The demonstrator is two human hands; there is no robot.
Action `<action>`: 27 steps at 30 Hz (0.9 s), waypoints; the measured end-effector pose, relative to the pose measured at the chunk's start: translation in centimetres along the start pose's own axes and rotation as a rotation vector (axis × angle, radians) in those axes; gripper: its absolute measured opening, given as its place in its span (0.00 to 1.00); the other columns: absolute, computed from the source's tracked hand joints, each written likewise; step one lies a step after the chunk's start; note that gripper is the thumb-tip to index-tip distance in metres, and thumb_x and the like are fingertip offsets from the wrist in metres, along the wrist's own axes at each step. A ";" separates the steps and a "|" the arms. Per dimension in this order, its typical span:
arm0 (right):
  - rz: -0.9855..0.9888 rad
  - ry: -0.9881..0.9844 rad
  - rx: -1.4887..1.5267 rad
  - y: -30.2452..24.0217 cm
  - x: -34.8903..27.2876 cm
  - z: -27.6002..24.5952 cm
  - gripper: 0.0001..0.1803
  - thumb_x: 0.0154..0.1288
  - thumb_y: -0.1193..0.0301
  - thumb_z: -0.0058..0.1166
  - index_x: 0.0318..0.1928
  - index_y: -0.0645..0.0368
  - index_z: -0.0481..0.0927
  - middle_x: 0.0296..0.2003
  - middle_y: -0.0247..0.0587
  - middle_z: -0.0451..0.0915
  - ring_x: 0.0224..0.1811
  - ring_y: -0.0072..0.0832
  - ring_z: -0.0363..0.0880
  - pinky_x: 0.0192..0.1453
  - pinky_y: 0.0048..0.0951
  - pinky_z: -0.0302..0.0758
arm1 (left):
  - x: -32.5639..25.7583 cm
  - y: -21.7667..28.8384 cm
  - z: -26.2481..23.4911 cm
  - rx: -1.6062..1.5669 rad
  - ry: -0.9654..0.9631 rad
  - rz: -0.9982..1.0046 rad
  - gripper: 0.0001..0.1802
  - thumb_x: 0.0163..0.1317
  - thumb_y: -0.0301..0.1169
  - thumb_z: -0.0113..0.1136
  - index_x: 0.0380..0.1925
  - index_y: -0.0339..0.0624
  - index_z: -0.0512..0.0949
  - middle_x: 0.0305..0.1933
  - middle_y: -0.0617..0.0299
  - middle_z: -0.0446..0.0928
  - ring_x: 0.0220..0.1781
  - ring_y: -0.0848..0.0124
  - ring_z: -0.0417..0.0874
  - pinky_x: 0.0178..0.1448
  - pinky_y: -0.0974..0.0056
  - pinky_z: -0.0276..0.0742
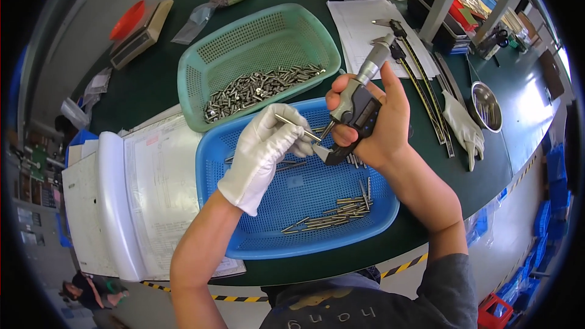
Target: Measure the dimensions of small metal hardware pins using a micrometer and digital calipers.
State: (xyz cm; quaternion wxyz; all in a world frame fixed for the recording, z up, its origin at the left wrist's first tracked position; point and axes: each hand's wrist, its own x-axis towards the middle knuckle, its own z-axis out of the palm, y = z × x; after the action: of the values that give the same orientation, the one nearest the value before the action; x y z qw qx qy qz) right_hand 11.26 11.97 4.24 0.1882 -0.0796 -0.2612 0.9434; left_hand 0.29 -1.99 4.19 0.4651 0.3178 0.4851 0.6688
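Note:
My left hand (263,149), in a white glove, pinches a thin metal pin (297,127) that slants down to the right. Bare, my right hand (384,116) wraps round a digital micrometer (356,109) with a dark body and silver thimble. The pin's lower end sits at the micrometer's jaws; whether they touch it I cannot tell. Both hands are above a blue plastic basket (262,240), where several long pins (335,214) lie in a loose pile. Behind it stands a green basket (259,21) with many short metal pins (259,88).
An open binder (158,189) lies left of the blue basket. To the right are calipers (420,82), a white glove (461,125) and a metal bowl (485,106). A scale with a red dish (128,19) stands far left. Another person (91,289) shows at lower left.

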 end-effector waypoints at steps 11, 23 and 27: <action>0.041 0.072 -0.069 -0.1 0.0 0.7 0.31 0.60 0.45 0.26 0.33 0.61 0.71 0.24 0.41 0.73 0.08 0.23 0.61 0.11 0.21 0.60 | -0.1 0.0 -0.1 0.066 -0.022 0.057 0.08 0.60 0.31 0.48 0.34 0.38 0.66 0.33 0.57 0.72 0.31 0.71 0.77 0.38 0.70 0.74; -0.004 0.047 -0.164 0.0 0.0 0.2 0.35 0.55 0.38 0.32 0.33 0.61 0.72 0.23 0.39 0.73 0.11 0.22 0.62 0.14 0.20 0.60 | 0.0 0.1 0.2 0.043 0.027 0.043 0.05 0.59 0.28 0.48 0.33 0.38 0.67 0.33 0.56 0.73 0.31 0.73 0.76 0.38 0.70 0.74; -0.030 0.054 -0.215 0.0 0.0 0.5 0.35 0.55 0.37 0.32 0.32 0.61 0.72 0.23 0.39 0.73 0.10 0.22 0.62 0.15 0.20 0.61 | 0.0 0.3 0.2 0.038 0.126 0.001 0.04 0.58 0.27 0.48 0.31 0.39 0.69 0.31 0.56 0.74 0.29 0.72 0.77 0.35 0.71 0.73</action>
State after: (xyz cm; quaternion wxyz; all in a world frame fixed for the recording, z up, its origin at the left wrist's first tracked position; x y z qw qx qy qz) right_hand 11.13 11.73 4.65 0.1995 -0.1210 -0.3567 0.9046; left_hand 0.34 -1.92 4.55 0.4272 0.2843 0.5259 0.6784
